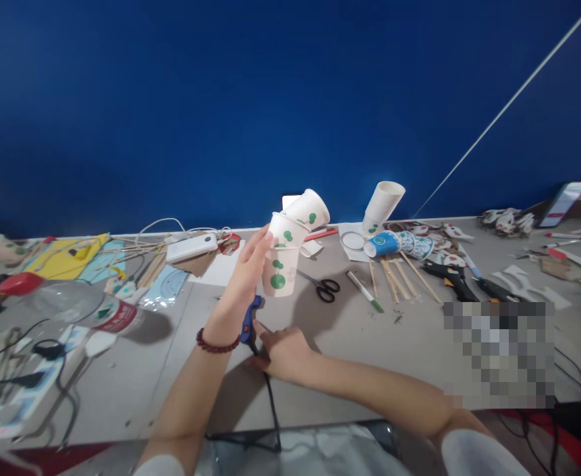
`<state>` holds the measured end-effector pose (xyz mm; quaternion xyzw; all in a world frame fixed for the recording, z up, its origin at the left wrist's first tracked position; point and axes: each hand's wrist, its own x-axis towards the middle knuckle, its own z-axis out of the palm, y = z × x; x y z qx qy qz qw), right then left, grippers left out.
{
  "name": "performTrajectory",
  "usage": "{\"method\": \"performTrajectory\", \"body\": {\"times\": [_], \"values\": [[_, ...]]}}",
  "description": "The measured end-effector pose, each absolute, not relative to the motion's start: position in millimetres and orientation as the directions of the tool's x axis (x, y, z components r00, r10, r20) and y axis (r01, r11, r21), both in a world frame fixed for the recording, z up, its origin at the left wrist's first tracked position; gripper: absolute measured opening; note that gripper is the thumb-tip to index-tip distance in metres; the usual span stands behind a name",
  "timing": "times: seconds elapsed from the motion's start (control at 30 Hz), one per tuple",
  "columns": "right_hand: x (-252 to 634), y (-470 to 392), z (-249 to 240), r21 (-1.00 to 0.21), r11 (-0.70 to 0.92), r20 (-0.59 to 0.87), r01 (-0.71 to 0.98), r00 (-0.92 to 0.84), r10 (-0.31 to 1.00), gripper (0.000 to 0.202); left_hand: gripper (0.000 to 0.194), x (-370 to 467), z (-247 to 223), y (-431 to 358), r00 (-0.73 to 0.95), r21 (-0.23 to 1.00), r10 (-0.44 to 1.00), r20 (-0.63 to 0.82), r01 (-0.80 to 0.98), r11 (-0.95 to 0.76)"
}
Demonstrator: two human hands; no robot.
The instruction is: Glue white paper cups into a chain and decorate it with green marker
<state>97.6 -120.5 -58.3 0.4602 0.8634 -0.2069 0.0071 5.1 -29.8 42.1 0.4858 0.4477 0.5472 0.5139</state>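
My left hand, with a dark red bead bracelet at the wrist, is closed around the left side of white paper cups with green dots. Two of these paper cups sit one in the other, upright; another paper cup leans against their upper right side, tilted, and I cannot tell whether it is attached. Below the cups my right hand grips a blue corded tool with an orange-red switch, which looks like a hot glue gun. Its front end is hidden behind my left hand and wrist.
Black scissors, a marker and wooden sticks lie right of the cups. Behind them stand stacked paper cups. A plastic bottle and a power strip are at left. A black glue gun lies at right.
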Motion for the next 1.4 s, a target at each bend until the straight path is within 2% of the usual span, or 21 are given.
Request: {"method": "performTrajectory", "body": {"times": [0.2,0.33,0.4,0.5,0.57,0.63,0.7,0.77,0.83,1.0,1.23,1.4], "values": [[112,-113,-48,-0.348,0.459,-0.221,0.818,-0.547,0.807,0.045,0.053,7,41,-29,0.038,0.994,0.998,0.057,-0.097,-0.053],[150,-101,-45,-0.31,0.362,-0.186,0.879,-0.429,0.884,0.033,0.051,10,36,-28,0.049,0.996,0.996,0.072,-0.058,-0.069],[178,-93,-46,-0.293,0.233,-0.133,0.927,-0.28,0.951,0.029,0.052,12,33,-27,0.073,0.997,0.995,0.067,-0.029,-0.065],[227,-84,-54,-0.259,0.117,-0.043,0.959,-0.133,0.99,0.033,0.053,12,31,-26,0.148,0.999,0.989,0.026,0.033,-0.032],[258,-83,-65,-0.254,0.017,0.136,0.967,0.018,0.991,0.033,0.052,12,31,-27,0.191,0.993,0.982,0.006,0.111,-0.028],[282,-85,-79,-0.223,-0.022,0.242,0.975,0.077,0.967,0.035,0.054,12,30,-26,0.198,0.98,0.98,-0.004,0.196,-0.035],[297,-89,-92,-0.223,-0.04,0.278,0.974,0.103,0.955,0.039,0.056,13,27,-25,0.189,0.961,0.982,-0.006,0.272,-0.047],[302,-93,-102,-0.272,-0.045,0.277,0.961,0.123,0.953,0.038,0.054,14,21,-23,0.188,0.936,0.982,-0.004,0.346,-0.063],[301,-94,-107,-0.37,-0.037,0.266,0.928,0.144,0.953,0.034,0.052,15,14,-20,0.188,0.92,0.982,-0.001,0.386,-0.073],[302,-90,-112,-0.561,-0.04,0.26,0.827,0.222,0.94,0.031,0.064,11,3,-15,0.296,0.873,0.95,-0.099,0.485,-0.06],[319,-83,-123,-0.774,-0.098,0.213,0.626,0.403,0.89,0.043,0.079,13,-3,-13,0.358,0.803,0.921,-0.156,0.589,-0.092],[314,-80,-124,-0.903,-0.097,0.135,0.418,0.492,0.86,0.05,0.073,16,-10,-13,0.408,0.732,0.892,-0.196,0.666,-0.144]]}}
